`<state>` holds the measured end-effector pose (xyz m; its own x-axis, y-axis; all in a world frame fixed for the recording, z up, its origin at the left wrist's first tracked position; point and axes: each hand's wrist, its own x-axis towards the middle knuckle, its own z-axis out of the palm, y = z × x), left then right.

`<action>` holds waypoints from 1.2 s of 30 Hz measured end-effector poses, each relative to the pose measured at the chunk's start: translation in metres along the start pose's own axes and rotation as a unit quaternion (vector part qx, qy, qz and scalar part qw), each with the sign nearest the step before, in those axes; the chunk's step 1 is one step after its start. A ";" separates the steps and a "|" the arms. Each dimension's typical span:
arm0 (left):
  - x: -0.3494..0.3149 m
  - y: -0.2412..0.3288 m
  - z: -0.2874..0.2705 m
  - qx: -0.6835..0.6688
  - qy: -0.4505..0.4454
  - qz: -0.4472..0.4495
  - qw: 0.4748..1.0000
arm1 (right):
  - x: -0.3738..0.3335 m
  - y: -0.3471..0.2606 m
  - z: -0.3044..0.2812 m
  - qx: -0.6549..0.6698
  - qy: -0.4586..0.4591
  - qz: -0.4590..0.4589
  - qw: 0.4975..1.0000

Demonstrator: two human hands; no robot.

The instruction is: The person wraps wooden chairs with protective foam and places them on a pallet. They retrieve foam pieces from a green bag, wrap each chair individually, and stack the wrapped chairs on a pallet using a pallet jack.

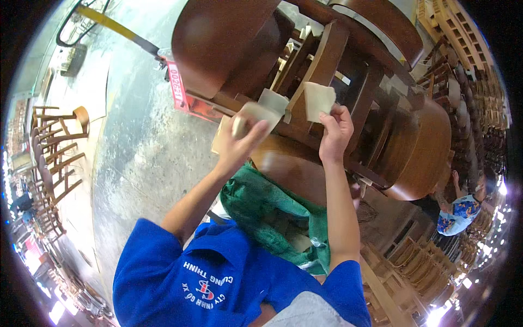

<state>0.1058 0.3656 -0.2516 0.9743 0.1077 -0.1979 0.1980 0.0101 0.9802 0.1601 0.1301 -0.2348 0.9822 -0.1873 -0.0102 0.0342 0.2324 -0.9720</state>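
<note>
At the front of the blue-shirted torso, before a group of brown wooden chairs (pixel 239 49), two bare hands are working apart from each other. The left hand (pixel 242 139) is gripping a small batch of pale, flat pads (pixel 263 114), with the thumb lying across the near side. Blur is obscuring the edges of this batch, so the number of pieces is not being shown clearly. Just beyond it, a greyish translucent piece (pixel 273 102) is appearing near a chair rail; whether it is belonging to the batch cannot be told.

The right hand (pixel 336 133) is pinching a single pale, roughly square sheet (pixel 318 102) at its lower corner, between thumb and fingers. This sheet is standing raised in front of a curved chair member; contact with the wood cannot be told.

Below the hands, green fabric (pixel 261 204) is lying between the torso and the nearest chair. To the left of the chairs, a yellow bar (pixel 106 20) with a black loop handle is extending above the concrete floor (pixel 144 158). Farther left, more wooden chairs are standing in a row. At far right, another person (pixel 459 213) in a patterned shirt is occupying the background.
</note>
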 end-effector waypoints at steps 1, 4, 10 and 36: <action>-0.007 -0.011 -0.025 -0.043 0.030 0.003 0.999 | -0.002 0.006 0.005 -0.056 -0.018 0.017 0.998; 0.005 -0.045 -0.083 -0.192 0.213 -0.104 0.952 | 0.005 0.028 0.023 -0.227 -0.083 0.048 0.969; 0.087 -0.097 -0.097 -0.204 0.132 -0.034 0.969 | 0.073 0.092 0.084 -0.355 -0.293 -0.028 0.887; 0.091 -0.038 -0.072 -0.320 0.118 0.016 0.940 | 0.105 0.083 0.109 -0.476 -0.379 0.059 0.792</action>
<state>0.1796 0.4471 -0.3061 0.9124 0.3354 -0.2347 -0.0096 0.5907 0.8068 0.2860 0.2340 -0.2909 0.8090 0.4924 -0.3210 0.1336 -0.6859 -0.7153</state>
